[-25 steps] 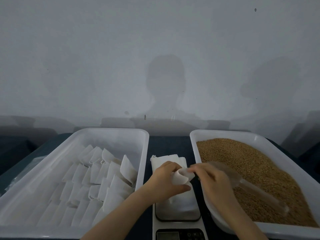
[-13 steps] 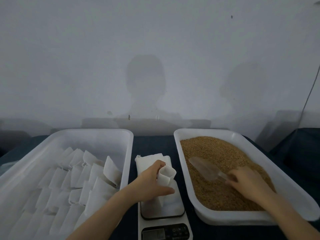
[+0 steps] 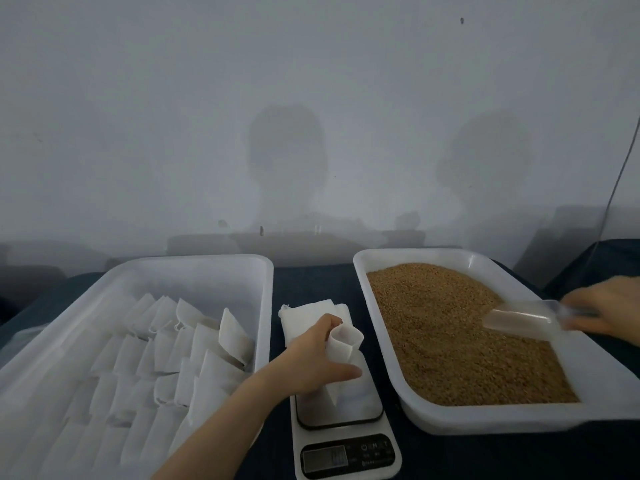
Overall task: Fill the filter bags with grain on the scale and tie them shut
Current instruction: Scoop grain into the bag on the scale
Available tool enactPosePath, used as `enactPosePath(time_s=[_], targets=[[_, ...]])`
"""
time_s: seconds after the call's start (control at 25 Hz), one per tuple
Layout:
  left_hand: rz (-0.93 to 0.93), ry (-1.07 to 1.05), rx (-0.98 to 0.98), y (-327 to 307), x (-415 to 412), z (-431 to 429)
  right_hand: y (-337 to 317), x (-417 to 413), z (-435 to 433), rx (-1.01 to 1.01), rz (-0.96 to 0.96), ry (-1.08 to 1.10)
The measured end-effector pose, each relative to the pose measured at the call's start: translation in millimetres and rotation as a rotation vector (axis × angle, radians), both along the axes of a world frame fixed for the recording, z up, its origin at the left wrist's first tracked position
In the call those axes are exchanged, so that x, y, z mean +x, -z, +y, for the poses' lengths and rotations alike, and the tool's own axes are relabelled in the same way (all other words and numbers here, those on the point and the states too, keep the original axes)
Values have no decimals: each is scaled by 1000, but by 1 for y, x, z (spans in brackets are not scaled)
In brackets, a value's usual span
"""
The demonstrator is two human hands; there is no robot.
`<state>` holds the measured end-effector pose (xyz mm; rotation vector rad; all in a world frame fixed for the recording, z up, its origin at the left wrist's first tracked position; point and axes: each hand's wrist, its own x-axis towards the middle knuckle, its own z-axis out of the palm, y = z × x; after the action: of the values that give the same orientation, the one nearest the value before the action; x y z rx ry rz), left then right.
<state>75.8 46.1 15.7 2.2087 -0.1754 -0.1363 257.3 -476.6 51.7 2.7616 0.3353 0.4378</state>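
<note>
The lane between the left tray and the grain tray is blocked by the scale, a stack of bags and the left hand holding the open bag. Above the grain the way lies open to the scoop in the right hand.

Small packing workstation: plain wall, grain tray, bag tray, scale.

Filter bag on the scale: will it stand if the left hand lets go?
Probably not: the filter bag looks thin, its mouth held open by the left hand, so it likely flops. Seemingly empty, it is probably light.
</note>
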Motion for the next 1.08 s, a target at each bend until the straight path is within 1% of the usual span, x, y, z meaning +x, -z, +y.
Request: enactPosePath(time_s=[0.04,0.12,0.24,0.32,0.44,0.56,0.72,0.84,0.96,1.08], targets=[[4,3,3,1,0,0,3,13,-16,-10,12,15],[3,11,4,1,1,0,6,23,-21,-58,35,36],[-4,18,-4,2,2,0,8,0,19,-99,73,57],[-2,21,-6,3,2,1,11,-16,47,-83,110,62],[7,17,7,4,3,1,15,-32,85,-26,91,51],[20,13,6,5,5,0,19,-38,101,102,93,96],[22,13,16,6,5,1,25,-44,98,491,216,103],[12,16,20,5,5,1,29,-52,96,688,258,64],[7,23,4,5,4,1,33,-59,95,790,279,44],[12,25,-11,4,4,2,38,-65,90,810,286,68]])
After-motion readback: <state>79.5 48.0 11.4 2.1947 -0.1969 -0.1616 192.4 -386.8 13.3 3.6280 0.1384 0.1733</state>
